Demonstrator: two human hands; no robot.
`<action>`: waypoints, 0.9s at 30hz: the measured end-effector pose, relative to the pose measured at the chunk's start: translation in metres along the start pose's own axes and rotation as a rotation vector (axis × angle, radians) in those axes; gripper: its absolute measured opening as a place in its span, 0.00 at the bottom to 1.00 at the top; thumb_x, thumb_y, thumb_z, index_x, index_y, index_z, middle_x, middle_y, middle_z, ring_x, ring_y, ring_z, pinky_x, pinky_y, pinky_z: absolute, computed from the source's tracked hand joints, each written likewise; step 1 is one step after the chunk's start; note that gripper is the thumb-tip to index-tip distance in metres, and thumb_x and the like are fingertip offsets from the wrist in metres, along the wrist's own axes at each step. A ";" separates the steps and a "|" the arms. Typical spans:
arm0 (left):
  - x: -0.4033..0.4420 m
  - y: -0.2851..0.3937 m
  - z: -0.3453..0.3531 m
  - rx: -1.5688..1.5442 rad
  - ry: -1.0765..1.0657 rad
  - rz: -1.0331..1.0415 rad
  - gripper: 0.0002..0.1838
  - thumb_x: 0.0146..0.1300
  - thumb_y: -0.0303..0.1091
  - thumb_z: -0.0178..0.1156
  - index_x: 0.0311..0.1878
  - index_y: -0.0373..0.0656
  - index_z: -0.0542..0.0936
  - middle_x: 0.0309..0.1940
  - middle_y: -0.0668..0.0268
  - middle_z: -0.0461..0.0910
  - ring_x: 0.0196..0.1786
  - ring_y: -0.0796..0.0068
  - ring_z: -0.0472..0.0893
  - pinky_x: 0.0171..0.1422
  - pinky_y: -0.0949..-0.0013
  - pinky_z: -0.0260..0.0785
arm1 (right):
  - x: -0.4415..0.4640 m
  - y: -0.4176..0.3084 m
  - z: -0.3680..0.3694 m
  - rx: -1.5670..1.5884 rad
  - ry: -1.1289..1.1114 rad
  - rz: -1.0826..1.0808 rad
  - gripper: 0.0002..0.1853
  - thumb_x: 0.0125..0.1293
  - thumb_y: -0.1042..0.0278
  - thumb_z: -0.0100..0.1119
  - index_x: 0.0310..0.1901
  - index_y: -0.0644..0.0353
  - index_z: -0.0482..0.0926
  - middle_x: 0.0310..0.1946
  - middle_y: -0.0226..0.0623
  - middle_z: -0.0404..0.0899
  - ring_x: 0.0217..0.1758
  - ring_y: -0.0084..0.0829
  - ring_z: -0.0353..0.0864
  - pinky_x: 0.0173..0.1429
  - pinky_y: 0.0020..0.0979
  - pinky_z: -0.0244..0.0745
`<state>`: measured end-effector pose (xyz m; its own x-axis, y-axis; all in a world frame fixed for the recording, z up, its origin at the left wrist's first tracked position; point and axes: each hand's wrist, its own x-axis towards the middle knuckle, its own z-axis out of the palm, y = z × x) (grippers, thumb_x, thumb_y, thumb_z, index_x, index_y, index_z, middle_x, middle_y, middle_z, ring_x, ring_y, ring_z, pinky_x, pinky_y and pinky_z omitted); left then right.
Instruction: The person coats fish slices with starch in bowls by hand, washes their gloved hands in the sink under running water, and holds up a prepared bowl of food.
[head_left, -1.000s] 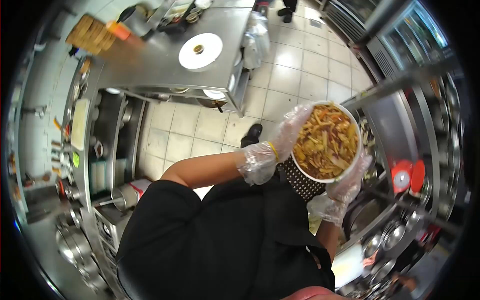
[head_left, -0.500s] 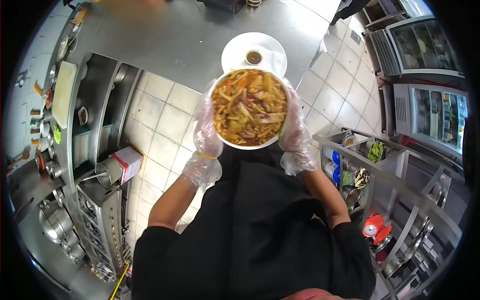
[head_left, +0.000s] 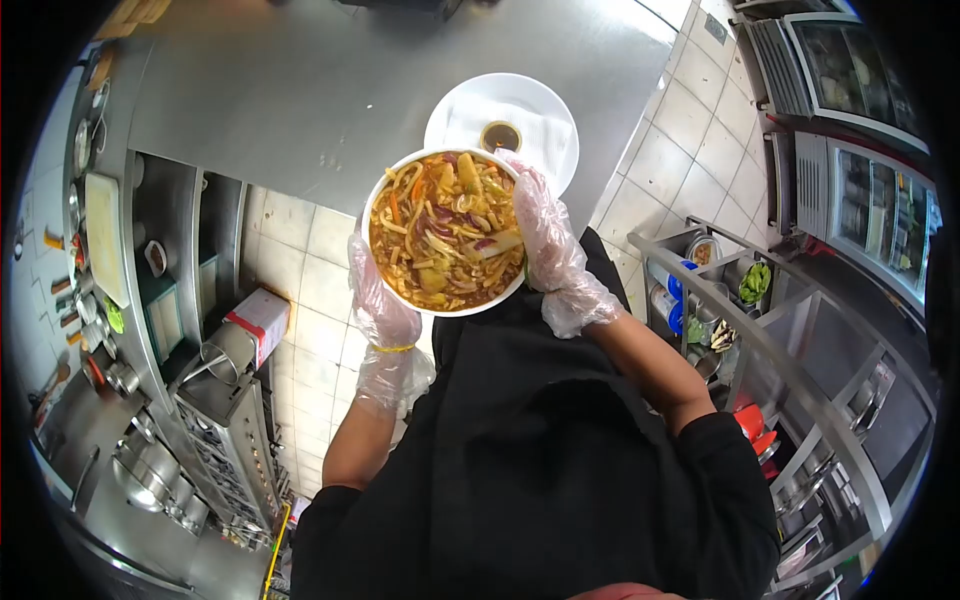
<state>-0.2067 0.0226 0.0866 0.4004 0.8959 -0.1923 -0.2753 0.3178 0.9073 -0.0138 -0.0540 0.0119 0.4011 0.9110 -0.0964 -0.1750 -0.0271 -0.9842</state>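
Observation:
Between my two hands is a white bowl (head_left: 446, 231) filled with noodles, vegetable pieces and brown sauce. My left hand (head_left: 378, 297), in a clear plastic glove with a yellow band at the wrist, grips its left side. On its right side, my right hand (head_left: 548, 232), gloved the same way, is closed on the rim and wall. Just beyond the bowl, a white plate (head_left: 452, 105) rests on the steel counter. A folded white napkin (head_left: 545, 137) and a small cup of dark sauce (head_left: 500, 137) lie on the plate. The bowl's underside is hidden.
The steel counter (head_left: 290, 110) spans the far side. On the left stand a stove (head_left: 225, 440), a metal pot (head_left: 228, 357) and a shelf with a cutting board (head_left: 102, 240). A metal rack (head_left: 770, 350) runs along the right, with glass-door fridges (head_left: 865, 215) behind it.
My hands have moved the bowl left, away from directly in front of the plate. My view has turned slightly, and more of the plate's right side and napkin shows.

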 end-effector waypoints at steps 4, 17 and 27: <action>0.032 0.000 -0.002 -0.008 0.015 0.074 0.30 0.74 0.51 0.39 0.67 0.34 0.62 0.62 0.55 0.69 0.63 0.63 0.72 0.66 0.60 0.67 | 0.025 -0.034 -0.004 -0.026 0.028 -0.111 0.28 0.74 0.49 0.40 0.66 0.62 0.61 0.65 0.53 0.61 0.66 0.53 0.62 0.69 0.46 0.54; 0.023 0.039 0.030 -0.103 0.031 -0.083 0.30 0.74 0.50 0.39 0.67 0.36 0.62 0.64 0.55 0.68 0.64 0.62 0.72 0.66 0.59 0.68 | 0.006 -0.097 0.016 0.000 0.168 0.025 0.26 0.69 0.58 0.51 0.61 0.69 0.66 0.56 0.48 0.70 0.60 0.37 0.68 0.66 0.36 0.59; 0.017 0.020 -0.006 0.240 0.130 0.088 0.27 0.74 0.47 0.41 0.66 0.36 0.62 0.60 0.57 0.71 0.60 0.68 0.74 0.64 0.63 0.69 | 0.017 -0.036 0.025 -0.521 0.008 -0.509 0.26 0.71 0.63 0.47 0.66 0.68 0.60 0.62 0.56 0.64 0.66 0.51 0.63 0.69 0.42 0.58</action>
<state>-0.2109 0.0458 0.0994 0.2643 0.9540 -0.1416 -0.0830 0.1688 0.9822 -0.0234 -0.0272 0.0499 0.3256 0.8598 0.3933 0.4849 0.2053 -0.8501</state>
